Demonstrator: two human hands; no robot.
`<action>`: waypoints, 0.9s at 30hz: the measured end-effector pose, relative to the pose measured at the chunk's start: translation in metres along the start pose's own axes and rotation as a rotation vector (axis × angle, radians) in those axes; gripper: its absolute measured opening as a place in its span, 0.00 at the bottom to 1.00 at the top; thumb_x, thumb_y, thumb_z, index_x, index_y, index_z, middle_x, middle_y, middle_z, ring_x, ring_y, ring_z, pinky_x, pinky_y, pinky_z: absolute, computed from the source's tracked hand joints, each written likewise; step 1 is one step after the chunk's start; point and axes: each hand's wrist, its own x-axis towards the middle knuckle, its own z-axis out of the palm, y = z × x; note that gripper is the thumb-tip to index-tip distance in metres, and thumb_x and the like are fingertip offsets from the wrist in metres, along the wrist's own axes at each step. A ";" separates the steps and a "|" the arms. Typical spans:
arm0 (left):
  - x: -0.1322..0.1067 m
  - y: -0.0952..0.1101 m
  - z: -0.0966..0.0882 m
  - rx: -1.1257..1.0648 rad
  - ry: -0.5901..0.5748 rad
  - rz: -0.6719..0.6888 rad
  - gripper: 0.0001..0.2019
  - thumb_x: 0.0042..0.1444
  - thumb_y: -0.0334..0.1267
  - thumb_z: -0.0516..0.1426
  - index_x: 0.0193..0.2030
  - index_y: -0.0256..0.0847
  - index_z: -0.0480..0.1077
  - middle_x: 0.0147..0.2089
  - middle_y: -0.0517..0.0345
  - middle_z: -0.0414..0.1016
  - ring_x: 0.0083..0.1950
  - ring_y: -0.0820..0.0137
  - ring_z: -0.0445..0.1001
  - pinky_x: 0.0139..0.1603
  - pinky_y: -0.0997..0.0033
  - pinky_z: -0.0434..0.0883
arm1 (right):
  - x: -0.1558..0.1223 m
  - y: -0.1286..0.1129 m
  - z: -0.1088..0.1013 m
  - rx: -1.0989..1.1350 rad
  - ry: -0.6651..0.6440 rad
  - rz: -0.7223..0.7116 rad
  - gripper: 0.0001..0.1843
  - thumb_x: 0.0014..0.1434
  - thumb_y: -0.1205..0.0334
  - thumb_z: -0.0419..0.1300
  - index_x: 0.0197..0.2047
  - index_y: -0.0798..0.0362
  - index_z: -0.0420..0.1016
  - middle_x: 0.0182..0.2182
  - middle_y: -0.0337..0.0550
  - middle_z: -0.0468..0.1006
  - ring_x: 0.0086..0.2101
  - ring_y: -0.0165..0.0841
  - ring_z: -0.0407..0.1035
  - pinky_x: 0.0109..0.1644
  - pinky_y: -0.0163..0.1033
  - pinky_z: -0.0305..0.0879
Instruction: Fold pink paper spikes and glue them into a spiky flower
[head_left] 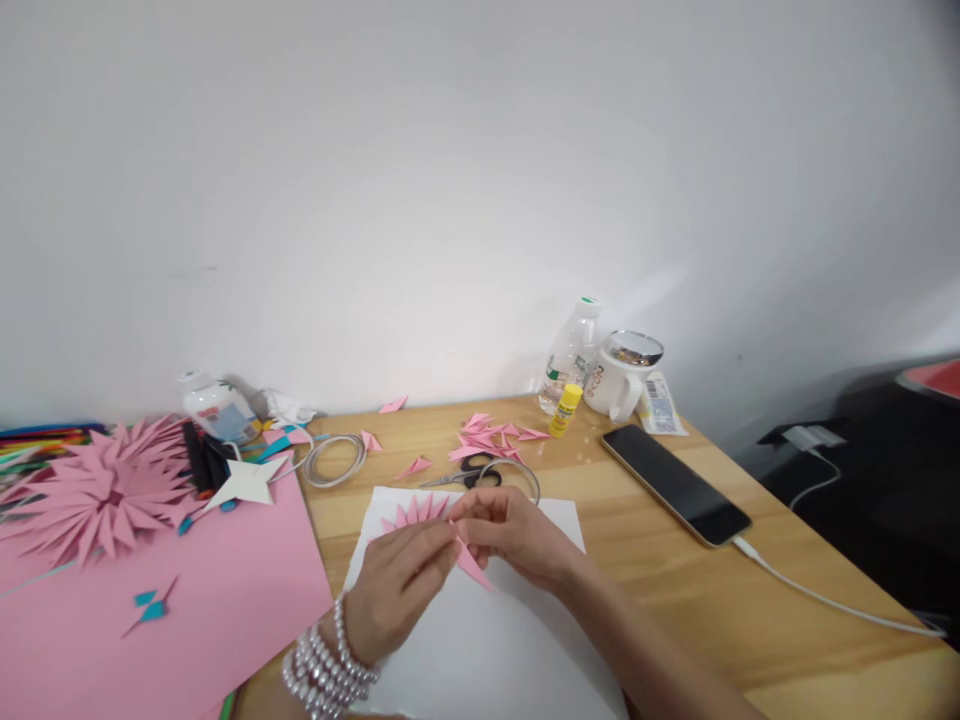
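My left hand (397,580), wearing pearl bracelets (326,670), is closed over a partial ring of pink folded paper spikes (416,512). The ring's far points fan out behind the fingers, while its near part is hidden. The fingers of my right hand (514,530) are pinched against the left fingertips at a pink folded paper piece (471,566), whose pointed end sticks out towards me. Whether that piece is joined to the ring I cannot tell. Both hands are above a white sheet of paper (487,660).
Scissors (480,470), loose pink folded pieces (487,437) and a yellow glue stick (565,411) lie or stand beyond the sheet. A water bottle (571,355), mug (619,380) and phone (675,483) are to the right. At left, a pink paper star (112,495) rests on pink paper (247,600).
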 end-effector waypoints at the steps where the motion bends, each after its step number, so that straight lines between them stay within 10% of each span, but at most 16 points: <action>1: 0.002 0.002 0.000 0.009 0.038 0.002 0.07 0.57 0.31 0.50 0.41 0.39 0.67 0.34 0.54 0.77 0.34 0.72 0.76 0.36 0.75 0.73 | 0.001 -0.001 -0.002 -0.044 0.013 -0.009 0.13 0.44 0.57 0.63 0.33 0.56 0.73 0.17 0.34 0.68 0.18 0.23 0.61 0.22 0.30 0.60; 7: 0.003 0.006 0.008 0.147 -0.087 0.198 0.07 0.56 0.27 0.50 0.38 0.37 0.67 0.35 0.52 0.75 0.34 0.71 0.72 0.32 0.73 0.70 | 0.005 -0.007 -0.036 -0.768 0.554 -0.226 0.06 0.48 0.60 0.58 0.28 0.54 0.73 0.24 0.39 0.73 0.25 0.30 0.66 0.29 0.34 0.60; 17: 0.000 -0.002 0.017 0.224 -0.223 0.218 0.10 0.57 0.27 0.48 0.42 0.38 0.67 0.40 0.51 0.74 0.43 0.67 0.71 0.37 0.68 0.71 | 0.000 -0.011 -0.041 -1.209 0.445 -0.098 0.04 0.42 0.68 0.61 0.19 0.52 0.72 0.23 0.41 0.75 0.28 0.34 0.68 0.29 0.34 0.57; 27: 0.012 -0.005 0.008 -0.335 0.121 -0.589 0.16 0.53 0.37 0.54 0.50 0.43 0.64 0.49 0.50 0.71 0.43 0.66 0.74 0.40 0.67 0.73 | -0.006 -0.007 -0.010 -0.795 0.193 -0.495 0.03 0.51 0.66 0.57 0.27 0.53 0.67 0.23 0.37 0.71 0.26 0.28 0.64 0.32 0.33 0.61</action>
